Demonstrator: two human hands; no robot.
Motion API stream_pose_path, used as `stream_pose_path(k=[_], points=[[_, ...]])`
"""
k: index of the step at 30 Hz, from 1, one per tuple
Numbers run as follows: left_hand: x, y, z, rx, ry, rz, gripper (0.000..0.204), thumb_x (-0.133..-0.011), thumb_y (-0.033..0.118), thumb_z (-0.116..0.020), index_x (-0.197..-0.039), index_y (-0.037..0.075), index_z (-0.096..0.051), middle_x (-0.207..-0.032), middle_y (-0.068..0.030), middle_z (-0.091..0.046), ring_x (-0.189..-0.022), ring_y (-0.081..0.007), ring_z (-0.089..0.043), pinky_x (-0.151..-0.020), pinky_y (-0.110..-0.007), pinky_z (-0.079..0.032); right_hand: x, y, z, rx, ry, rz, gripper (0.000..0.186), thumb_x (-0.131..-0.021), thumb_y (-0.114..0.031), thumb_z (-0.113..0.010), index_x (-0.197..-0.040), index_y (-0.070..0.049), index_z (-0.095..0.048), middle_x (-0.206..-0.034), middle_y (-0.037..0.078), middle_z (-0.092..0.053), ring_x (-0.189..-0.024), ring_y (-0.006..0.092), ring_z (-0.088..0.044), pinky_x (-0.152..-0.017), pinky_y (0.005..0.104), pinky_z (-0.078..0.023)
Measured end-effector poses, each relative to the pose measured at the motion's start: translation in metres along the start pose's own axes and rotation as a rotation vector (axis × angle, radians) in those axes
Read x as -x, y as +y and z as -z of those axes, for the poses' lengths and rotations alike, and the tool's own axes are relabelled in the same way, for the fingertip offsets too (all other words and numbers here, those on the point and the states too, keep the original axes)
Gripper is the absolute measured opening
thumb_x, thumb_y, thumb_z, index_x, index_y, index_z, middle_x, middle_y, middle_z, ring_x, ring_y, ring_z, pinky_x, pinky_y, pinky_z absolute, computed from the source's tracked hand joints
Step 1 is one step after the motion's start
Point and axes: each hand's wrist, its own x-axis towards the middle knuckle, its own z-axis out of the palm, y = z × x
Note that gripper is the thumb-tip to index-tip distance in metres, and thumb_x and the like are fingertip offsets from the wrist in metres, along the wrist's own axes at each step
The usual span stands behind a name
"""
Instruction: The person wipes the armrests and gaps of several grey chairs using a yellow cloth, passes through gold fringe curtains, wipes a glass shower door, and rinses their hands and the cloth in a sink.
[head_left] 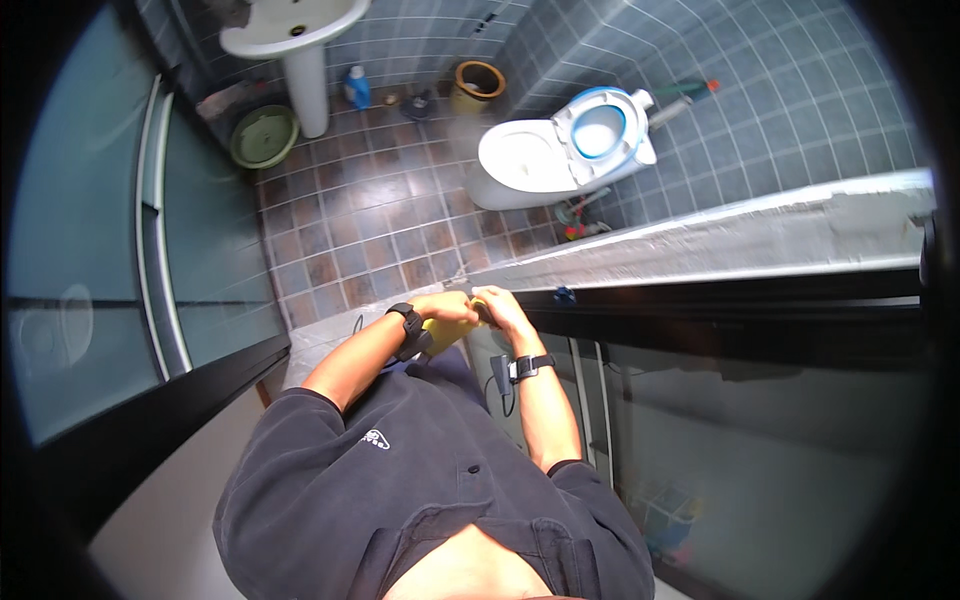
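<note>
In front of my waist, my left hand (446, 306) and my right hand (503, 309) are close together, both with curled fingers. Under the left hand hangs a broad, bright yellow thing (441, 338); its kind is hard to make out. The fingers of my right hand are round a small dark thing with a yellow edge (485, 311), and the left fingertips come close to it. Whether the two yellow parts belong together, I cannot tell. A black band with a small dark box and a cable sits on each wrist.
A frosted sliding door (205, 230) stands left, a dark-framed glass panel (760, 400) right. Beyond the sill lies a tiled floor (350, 210). There are a white toilet (520, 185) with raised lid, pedestal sink (307, 90), green basin (265, 137), blue bottle (358, 88) and bin (464, 100).
</note>
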Motion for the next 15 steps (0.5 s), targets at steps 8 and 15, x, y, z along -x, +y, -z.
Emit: stream_pose_path(k=[8,15], points=[[0.064,-0.058,0.085,0.499,0.595,-0.014,0.024,-0.091,0.026,-0.058,-0.081,0.005,-0.063,-0.076,0.0002,-0.058,-0.072,-0.0104,-0.051,-0.065,-0.027,-0.041,-0.116,-0.084,-0.061,-0.158,-0.393,0.179,0.036,-0.084,-0.033,-0.068,-0.104,-0.004,-0.066,-0.090,0.006,-0.066,-0.074,0.0124,-0.060,-0.063,0.0258,-0.048],[0.117,-0.078,0.184,0.564,1.078,0.077,0.051,-0.073,0.006,-0.070,-0.120,-0.003,-0.052,-0.085,-0.0076,-0.063,-0.075,-0.0125,-0.060,-0.064,-0.024,-0.048,-0.186,-0.218,-0.147,0.207,-0.947,0.284,0.061,-0.077,-0.009,-0.071,-0.132,0.003,-0.047,-0.116,0.011,-0.062,-0.101,0.0191,-0.060,-0.088,0.0273,-0.048]])
